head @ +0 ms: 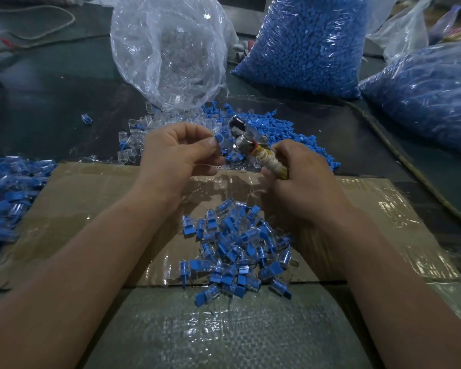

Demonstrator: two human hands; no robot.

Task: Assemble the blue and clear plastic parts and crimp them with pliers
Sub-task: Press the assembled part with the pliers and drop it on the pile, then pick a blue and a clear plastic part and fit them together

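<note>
Bare forearms (64, 288) low at 7 and 5 o'clock, over a grey woven plastic sack (224, 331) at 6. Left hand (176, 153) just left of centre, thumb and forefinger pinching a small blue plastic part (219, 138). Right hand (301, 177) just right of centre, fingers curled round the yellow-taped handles of metal pliers (246, 141), head pointing toward 11, close beside the pinched part. Toward 6 from the hands, a heap of joined blue-and-clear pieces (237, 251) on a tape-covered cardboard sheet (91, 203). Beyond the hands at 12, loose blue plastic parts (285, 131) and clear plastic shells (136, 139) strewn on the dark table (51, 102). Farther out: crumpled clear bag (171, 49) of clear shells at 12, full clear bag of blue parts (304, 43) at 1, second such bag (431, 97) at 2, another heap of joined pieces (8, 193) at 9.
</note>
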